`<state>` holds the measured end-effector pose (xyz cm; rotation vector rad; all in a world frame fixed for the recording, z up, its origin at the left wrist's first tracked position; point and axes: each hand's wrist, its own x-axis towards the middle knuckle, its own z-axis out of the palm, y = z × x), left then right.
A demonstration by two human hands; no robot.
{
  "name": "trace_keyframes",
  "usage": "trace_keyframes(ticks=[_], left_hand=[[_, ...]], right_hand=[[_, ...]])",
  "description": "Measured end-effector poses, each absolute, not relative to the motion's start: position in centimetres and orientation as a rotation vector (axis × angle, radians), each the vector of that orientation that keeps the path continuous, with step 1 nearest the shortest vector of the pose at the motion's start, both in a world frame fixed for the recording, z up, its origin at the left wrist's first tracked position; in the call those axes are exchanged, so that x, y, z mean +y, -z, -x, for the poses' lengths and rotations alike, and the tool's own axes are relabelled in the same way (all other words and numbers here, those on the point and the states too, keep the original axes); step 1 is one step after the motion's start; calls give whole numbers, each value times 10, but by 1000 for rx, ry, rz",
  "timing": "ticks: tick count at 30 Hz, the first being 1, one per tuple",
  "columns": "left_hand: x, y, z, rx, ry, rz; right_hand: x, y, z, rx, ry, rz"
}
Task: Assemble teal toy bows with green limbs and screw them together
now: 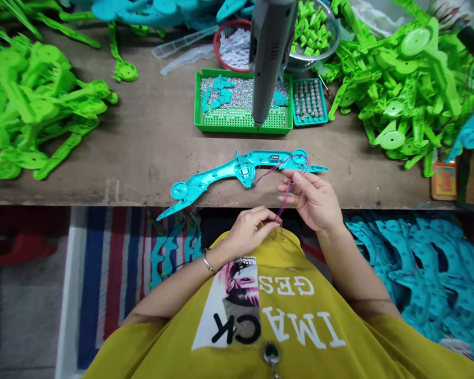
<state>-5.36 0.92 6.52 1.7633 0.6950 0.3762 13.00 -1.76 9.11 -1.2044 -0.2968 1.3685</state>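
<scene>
A blue plastic bow-shaped shell point(221, 175) lies on the table near its front edge, inner side up, with a small electronic part at its middle. Thin red and blue wires point(287, 192) run from the shell and loop over its right end. My left hand point(250, 230), a bangle on its wrist, pinches the wires low in front of the table edge. Higher up and to the right, my right hand point(314, 200) has the wires between thumb and index finger, its other fingers spread. The wire ends are hard to make out at the left fingertips.
A grey electric screwdriver point(272, 63) hangs above a green tray of screws point(243, 128). Beside it sits a small teal tray point(310, 102). Green plastic parts pile up left point(31, 105) and right point(403, 79). Blue shells point(426, 268) fill the space below the table at right.
</scene>
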Motion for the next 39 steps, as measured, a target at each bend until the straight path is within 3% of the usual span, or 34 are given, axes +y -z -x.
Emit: trace_keyframes(ticks=[8,12,17,27,34,39], left_hand=[[5,-65,54,875,-380,-1395],[8,-73,58,856,-412,-1405],[31,-105,98,917,-516,-1608],[72,-157,197,1021,-684,-2109],[63,-149,173,723,-342,-2135],[30,-126,108,497,-60,-2078]], right_hand=[[-60,-88,-130,-594,-1684,1415],[-70,-92,-135,-790,-1611,1518],[-84,-118,-184,-1087,-1335,1829],[-98,-142,-262,-988,-423,2239],[-87,-146,-253,-1014,-480,2160],[-65,-169,-197,-1621,245,1818]])
